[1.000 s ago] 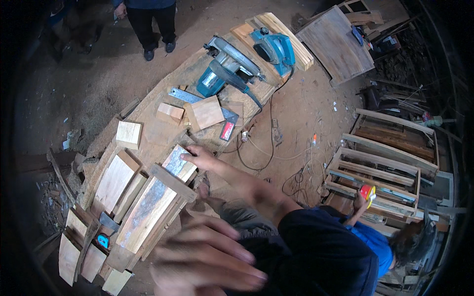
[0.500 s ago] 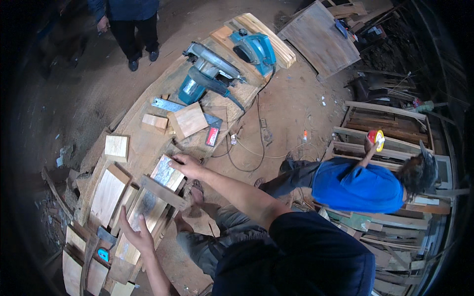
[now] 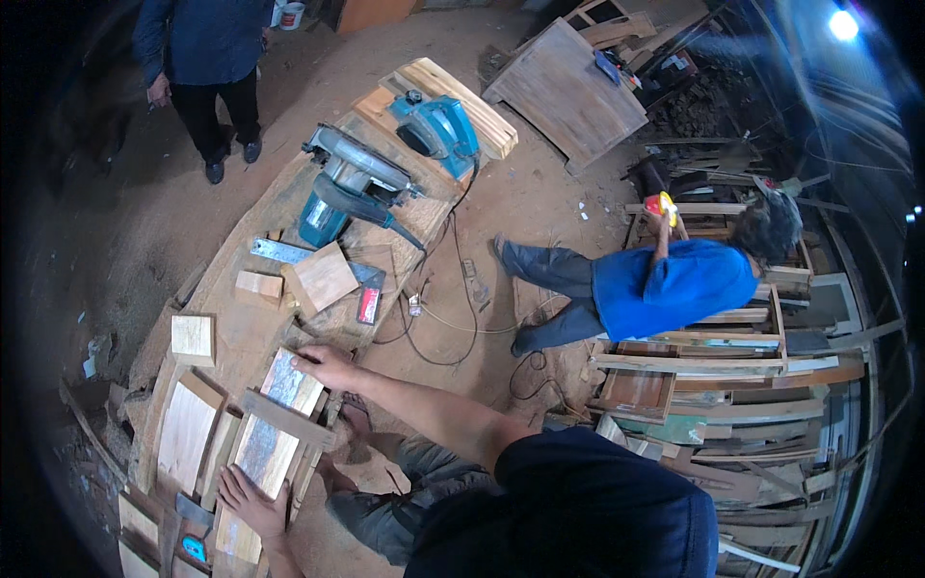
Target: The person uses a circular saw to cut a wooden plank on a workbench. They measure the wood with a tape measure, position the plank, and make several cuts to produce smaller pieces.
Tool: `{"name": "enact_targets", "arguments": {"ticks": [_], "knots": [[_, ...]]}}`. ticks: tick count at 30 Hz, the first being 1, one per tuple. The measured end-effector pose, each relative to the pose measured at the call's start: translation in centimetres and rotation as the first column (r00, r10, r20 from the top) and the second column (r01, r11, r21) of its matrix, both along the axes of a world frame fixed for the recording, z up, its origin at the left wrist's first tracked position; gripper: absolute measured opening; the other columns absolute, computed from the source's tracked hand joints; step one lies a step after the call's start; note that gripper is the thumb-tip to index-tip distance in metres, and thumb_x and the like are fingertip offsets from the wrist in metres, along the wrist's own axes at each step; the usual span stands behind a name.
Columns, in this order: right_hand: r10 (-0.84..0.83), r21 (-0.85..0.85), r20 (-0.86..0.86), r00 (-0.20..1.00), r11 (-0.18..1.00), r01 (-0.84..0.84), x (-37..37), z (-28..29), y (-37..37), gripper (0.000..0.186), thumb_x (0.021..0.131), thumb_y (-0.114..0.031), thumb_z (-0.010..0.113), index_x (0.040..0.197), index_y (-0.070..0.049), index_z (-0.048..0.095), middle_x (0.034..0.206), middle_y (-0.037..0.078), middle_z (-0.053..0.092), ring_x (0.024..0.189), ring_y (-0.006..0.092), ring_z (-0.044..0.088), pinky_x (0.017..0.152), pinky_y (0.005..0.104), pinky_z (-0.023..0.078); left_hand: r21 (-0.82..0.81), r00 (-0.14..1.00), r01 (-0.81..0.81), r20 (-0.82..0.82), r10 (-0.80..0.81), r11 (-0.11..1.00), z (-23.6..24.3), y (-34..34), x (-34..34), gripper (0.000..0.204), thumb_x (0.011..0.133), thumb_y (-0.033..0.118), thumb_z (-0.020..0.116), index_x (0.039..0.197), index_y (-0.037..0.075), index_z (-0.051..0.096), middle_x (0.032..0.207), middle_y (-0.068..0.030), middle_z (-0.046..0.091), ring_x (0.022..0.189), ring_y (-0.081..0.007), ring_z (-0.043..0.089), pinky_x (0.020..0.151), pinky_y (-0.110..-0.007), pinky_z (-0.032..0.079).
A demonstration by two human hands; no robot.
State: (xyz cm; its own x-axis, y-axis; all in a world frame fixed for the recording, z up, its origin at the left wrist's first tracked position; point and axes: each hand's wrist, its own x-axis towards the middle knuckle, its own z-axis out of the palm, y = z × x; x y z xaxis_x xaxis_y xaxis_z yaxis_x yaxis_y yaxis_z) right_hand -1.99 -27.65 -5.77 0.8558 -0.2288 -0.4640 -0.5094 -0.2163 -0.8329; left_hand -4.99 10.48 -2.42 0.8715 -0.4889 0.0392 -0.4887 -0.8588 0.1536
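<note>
The left hand [image 3: 252, 501] lay flat, fingers spread, on the near end of a long plank [image 3: 265, 448], gripping nothing. The right hand [image 3: 323, 364] rested open, palm down, on the plank's far end, its fingertips at the edge; it pressed rather than gripped. The plank lay lengthwise along the near end of the bench [image 3: 260, 217], with a thin crosspiece [image 3: 286, 418] over its middle between the two hands. Beside it to the left lay a framed panel [image 3: 188, 429]. Farther up the bench sat a square block [image 3: 193, 338], a small block [image 3: 259, 287], a wooden board [image 3: 325, 277] over a steel square [image 3: 279, 252], a circular saw [image 3: 352, 188] and a blue planer [image 3: 438, 130]. A person in blue [image 3: 665, 284] lay stretched out on the dirt floor to the right, beside stacked wooden frames [image 3: 713, 371]. Another person [image 3: 202, 58] stood beyond the bench.
</note>
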Motion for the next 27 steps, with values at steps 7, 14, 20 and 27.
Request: {"name": "enact_targets", "arguments": {"ticks": [7,14,20,27], "knots": [[0.026,0.081,-0.055,0.998,0.997,-0.021,0.2,2.0,0.0,0.055,0.099,-0.047,0.064,0.138,-0.008,0.063,0.127,0.016,0.070,0.117,0.0218,0.066,0.101,0.0345,0.049,0.007,1.000,0.024,0.002,-0.024,1.000,-0.2,0.9,0.4,0.109,0.079,0.071,0.066,0.157,0.003,0.034,0.160,-0.0219,0.036,0.145,-0.0444,0.032,0.120,-0.063,0.016],[0.166,-0.023,-0.072,0.984,0.986,-0.168,1.1,3.7,0.3,0.057,0.099,-0.049,0.063,0.135,-0.006,0.064,0.125,0.019,0.071,0.115,0.0254,0.068,0.100,0.0361,0.049,-0.025,0.997,0.023,-0.075,-0.024,0.999,-0.3,2.7,0.8,0.111,0.077,0.070,0.069,0.157,0.002,0.034,0.161,-0.0207,0.036,0.146,-0.0437,0.031,0.120,-0.063,0.016],[0.084,-0.052,0.036,0.996,0.995,-0.082,0.5,1.5,1.4,0.049,0.100,-0.049,0.061,0.121,-0.006,0.069,0.110,0.018,0.074,0.105,0.0273,0.070,0.095,0.0392,0.051,0.018,0.998,0.036,-0.048,-0.035,0.999,-0.1,2.4,1.0,0.111,0.076,0.073,0.069,0.155,0.002,0.037,0.159,-0.0209,0.038,0.145,-0.0442,0.033,0.119,-0.063,0.018],[0.120,-0.084,-0.071,0.990,0.989,-0.126,0.8,1.2,-0.1,0.045,0.102,-0.049,0.058,0.114,-0.006,0.067,0.102,0.012,0.071,0.091,0.0206,0.066,0.082,0.0376,0.052,-0.068,1.000,-0.002,0.021,0.003,0.998,-0.1,0.1,0.8,0.107,0.076,0.074,0.069,0.153,0.004,0.043,0.151,-0.0246,0.045,0.139,-0.0468,0.038,0.115,-0.067,0.021]]}}
